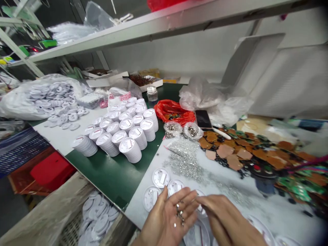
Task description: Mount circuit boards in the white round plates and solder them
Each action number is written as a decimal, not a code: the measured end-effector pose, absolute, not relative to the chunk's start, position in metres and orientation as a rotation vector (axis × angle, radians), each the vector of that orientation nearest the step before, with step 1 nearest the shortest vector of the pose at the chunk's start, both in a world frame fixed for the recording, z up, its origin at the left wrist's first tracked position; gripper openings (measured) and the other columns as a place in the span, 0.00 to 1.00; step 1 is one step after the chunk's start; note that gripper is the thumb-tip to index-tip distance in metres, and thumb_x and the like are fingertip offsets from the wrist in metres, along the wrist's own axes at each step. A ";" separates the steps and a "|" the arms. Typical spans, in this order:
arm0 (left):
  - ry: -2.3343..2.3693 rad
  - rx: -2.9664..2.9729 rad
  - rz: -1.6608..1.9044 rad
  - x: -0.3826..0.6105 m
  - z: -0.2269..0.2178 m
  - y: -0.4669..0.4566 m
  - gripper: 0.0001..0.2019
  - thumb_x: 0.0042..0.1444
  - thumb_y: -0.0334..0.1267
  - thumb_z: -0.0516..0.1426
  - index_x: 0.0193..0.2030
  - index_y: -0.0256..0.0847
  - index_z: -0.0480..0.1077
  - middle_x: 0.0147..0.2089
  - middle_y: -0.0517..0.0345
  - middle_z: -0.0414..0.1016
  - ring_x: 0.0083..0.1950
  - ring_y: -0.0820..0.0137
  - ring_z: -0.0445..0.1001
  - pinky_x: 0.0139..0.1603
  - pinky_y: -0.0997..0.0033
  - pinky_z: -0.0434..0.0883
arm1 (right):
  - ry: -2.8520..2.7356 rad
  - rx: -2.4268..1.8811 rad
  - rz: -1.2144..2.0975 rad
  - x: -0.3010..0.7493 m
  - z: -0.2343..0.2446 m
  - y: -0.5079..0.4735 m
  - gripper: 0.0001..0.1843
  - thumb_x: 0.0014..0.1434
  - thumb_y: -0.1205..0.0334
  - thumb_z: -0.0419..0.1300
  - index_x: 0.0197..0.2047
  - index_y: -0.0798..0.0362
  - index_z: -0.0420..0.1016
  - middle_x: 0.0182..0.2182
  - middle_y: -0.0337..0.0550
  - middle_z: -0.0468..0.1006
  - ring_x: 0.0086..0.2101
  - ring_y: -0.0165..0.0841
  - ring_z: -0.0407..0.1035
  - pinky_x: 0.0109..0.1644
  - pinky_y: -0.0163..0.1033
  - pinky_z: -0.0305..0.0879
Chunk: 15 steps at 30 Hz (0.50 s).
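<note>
My left hand [164,220] is turned palm up and slightly cupped, with several small shiny metal parts [179,214] lying in it. Beside its fingertips is my right hand [228,215], thumb and fingers pinched together; anything between them is too small or hidden to make out. Round white plastic housings [161,178] lie face up under and around both hands, some partly covered by them. Just beyond the hands spreads a pile of tiny silvery metal pieces [183,159] on the pale work surface [143,182].
Stacks of white housings [130,150] stand on the green mat [102,174] at left. Two small bags of metal parts [192,130], a red bag [164,107] and a phone [202,119] sit farther back. Brown and green boards [241,152] cover the right. A shelf [143,30] runs above.
</note>
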<state>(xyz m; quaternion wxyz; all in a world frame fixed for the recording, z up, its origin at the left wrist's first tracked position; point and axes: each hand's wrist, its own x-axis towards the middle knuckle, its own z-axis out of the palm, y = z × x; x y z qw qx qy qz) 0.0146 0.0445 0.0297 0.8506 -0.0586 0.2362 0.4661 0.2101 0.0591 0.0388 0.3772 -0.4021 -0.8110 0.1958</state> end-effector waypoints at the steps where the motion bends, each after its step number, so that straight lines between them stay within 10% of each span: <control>1: 0.497 -0.138 0.986 0.015 0.030 0.045 0.29 0.72 0.54 0.49 0.58 0.25 0.74 0.51 0.40 0.81 0.50 0.61 0.81 0.59 0.62 0.70 | -2.142 -1.037 0.497 0.202 0.041 0.061 0.18 0.69 0.67 0.52 0.58 0.43 0.73 0.41 0.45 0.83 0.36 0.36 0.83 0.36 0.34 0.81; 15: 0.413 -0.161 0.981 0.005 0.028 0.049 0.29 0.73 0.54 0.47 0.57 0.25 0.73 0.44 0.43 0.80 0.47 0.63 0.80 0.61 0.63 0.68 | -2.431 -1.014 0.508 0.169 0.038 0.080 0.16 0.68 0.71 0.52 0.51 0.44 0.75 0.39 0.43 0.80 0.36 0.35 0.79 0.31 0.34 0.77</control>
